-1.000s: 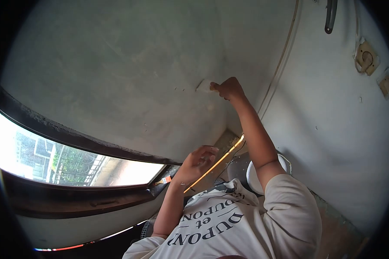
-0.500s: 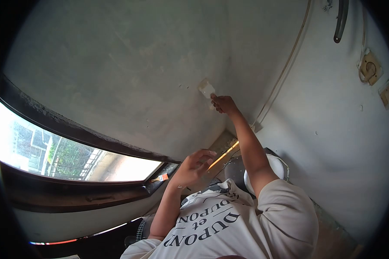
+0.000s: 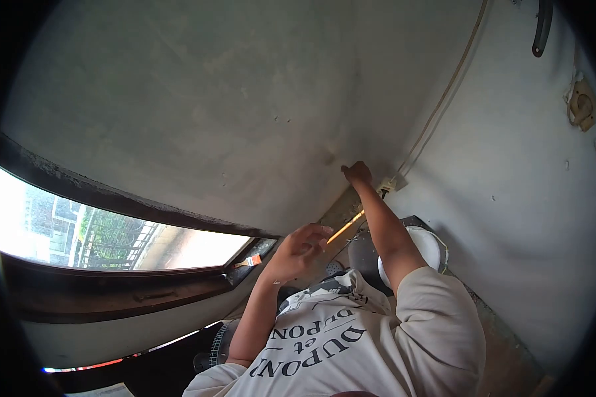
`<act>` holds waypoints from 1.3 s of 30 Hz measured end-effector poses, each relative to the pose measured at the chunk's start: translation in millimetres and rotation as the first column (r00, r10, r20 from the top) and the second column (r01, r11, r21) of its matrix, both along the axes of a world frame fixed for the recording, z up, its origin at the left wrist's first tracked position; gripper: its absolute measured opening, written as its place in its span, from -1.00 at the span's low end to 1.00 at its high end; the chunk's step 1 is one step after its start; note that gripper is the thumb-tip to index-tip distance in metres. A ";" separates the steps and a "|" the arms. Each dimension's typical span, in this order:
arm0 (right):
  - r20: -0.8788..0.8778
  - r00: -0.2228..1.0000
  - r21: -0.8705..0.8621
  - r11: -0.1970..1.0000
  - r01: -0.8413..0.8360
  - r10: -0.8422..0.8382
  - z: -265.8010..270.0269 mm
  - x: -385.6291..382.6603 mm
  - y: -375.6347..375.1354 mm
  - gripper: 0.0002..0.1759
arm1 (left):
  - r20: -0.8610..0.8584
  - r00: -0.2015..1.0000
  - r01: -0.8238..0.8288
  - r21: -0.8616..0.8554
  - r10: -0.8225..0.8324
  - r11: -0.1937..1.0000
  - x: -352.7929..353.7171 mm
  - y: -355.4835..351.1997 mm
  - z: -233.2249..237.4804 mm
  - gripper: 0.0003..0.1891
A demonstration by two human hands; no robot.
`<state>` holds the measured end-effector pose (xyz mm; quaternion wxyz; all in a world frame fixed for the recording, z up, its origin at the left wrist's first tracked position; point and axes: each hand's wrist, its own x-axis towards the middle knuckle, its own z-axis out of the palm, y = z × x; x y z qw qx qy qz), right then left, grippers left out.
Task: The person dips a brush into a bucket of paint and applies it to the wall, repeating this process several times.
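Note:
My right hand (image 3: 357, 173) is closed in a fist close to the grey wall (image 3: 245, 99), near the corner. The putty knife it grips hardly shows now; its flat pale blade was plain a moment earlier. Beside the fist, a small brownish patch (image 3: 328, 157) marks the wall. Lower down, in front of my chest, my left hand (image 3: 301, 251) is raised with its fingers loosely bent and apart, holding nothing. A yellow strip (image 3: 346, 227) runs behind its fingertips.
On the window ledge lies a paintbrush (image 3: 249, 261) with an orange ferrule. A white round lid or bucket (image 3: 420, 250) stands below my right arm. A cable (image 3: 447, 92) runs along the corner to an outlet (image 3: 389, 186). A damaged socket (image 3: 583, 106) hangs at right.
My right hand has moved down and slightly right along the wall, and the putty knife's blade has turned out of sight. My left hand stays nearly in place. The view has shifted slightly.

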<state>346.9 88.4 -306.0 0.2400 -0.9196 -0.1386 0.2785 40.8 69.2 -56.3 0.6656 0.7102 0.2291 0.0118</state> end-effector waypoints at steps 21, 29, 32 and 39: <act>-0.385 0.921 0.649 0.725 0.230 0.053 86.1 56.5 0.2 -0.35 | 0.032 0.998 0.045 0.106 -0.049 0.993 28.5 10.9 24.0 -0.71; 0.042 0.999 0.078 0.997 0.020 -0.023 46.1 47.6 -1.4 -0.21 | 0.145 0.989 -0.024 0.199 -0.005 0.980 34.4 28.1 43.8 -0.73; 0.304 0.943 0.141 0.986 0.095 -0.134 131.6 57.1 15.5 -0.37 | 0.156 0.988 -0.021 0.203 -0.011 0.979 33.5 25.4 51.1 -0.72; 0.037 0.996 0.657 0.753 0.041 -0.087 339.5 62.6 -18.8 -0.38 | 0.193 0.980 0.013 0.202 -0.053 0.979 46.3 19.1 61.0 -0.72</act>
